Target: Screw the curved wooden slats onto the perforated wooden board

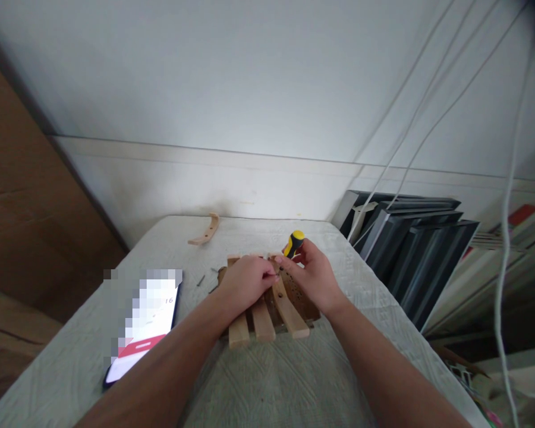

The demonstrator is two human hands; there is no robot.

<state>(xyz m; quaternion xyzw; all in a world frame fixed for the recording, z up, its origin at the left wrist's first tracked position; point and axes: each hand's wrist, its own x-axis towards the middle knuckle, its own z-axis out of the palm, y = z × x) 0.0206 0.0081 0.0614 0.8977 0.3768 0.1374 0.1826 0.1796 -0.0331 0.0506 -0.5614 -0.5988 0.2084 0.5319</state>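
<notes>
Several curved wooden slats [264, 324] lie side by side across a brown base piece [310, 306] with small holes in it. My right hand [317, 274] is closed round a screwdriver [294, 242] with a yellow and black handle, which tilts over the rightmost slat [289, 312]. The tip of its shaft is hidden among my fingers. Resting over the left slats, my left hand [247, 279] has its thumb and fingertips pinched together beside a hole in the rightmost slat. Whatever lies in that pinch is too small to make out.
One loose curved slat [208, 232] lies at the table's far side. Screws [200, 280] sit left of the slats. A lit phone [154, 321] lies on the cloth-covered table [294, 386]. Dark panels [410, 249] lean at the right, near hanging white cables [503, 238].
</notes>
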